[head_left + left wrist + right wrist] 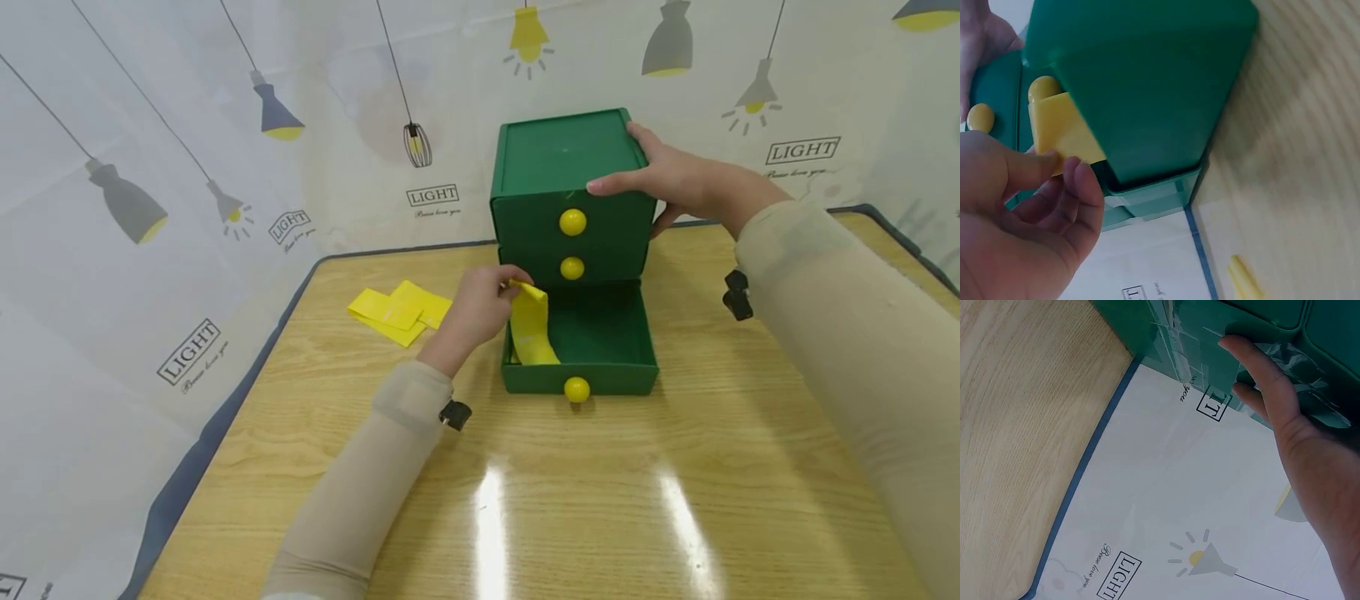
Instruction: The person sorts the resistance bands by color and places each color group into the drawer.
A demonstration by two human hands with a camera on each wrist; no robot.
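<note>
A small green drawer cabinet [532,221] with round yellow knobs stands near the back of the table. Its bottom drawer [618,380] is pulled out, while the two above are closed. Between thumb and fingers, my left hand [478,307] pinches the top of a flat yellow strip [529,325]. The strip hangs down into the left side of that drawer, bending at its lower end. In the left wrist view the pinched end [1069,128] shows beside a knob. My right hand [678,177] rests with spread fingers on the cabinet's upper right corner, thumb along the front edge.
More yellow strips [386,310] lie folded on the wooden table [405,467], left of the cabinet. A pale sheet printed with lamps [330,100] hangs behind it. Clear tape [1179,353] shows on the cabinet's side in the right wrist view.
</note>
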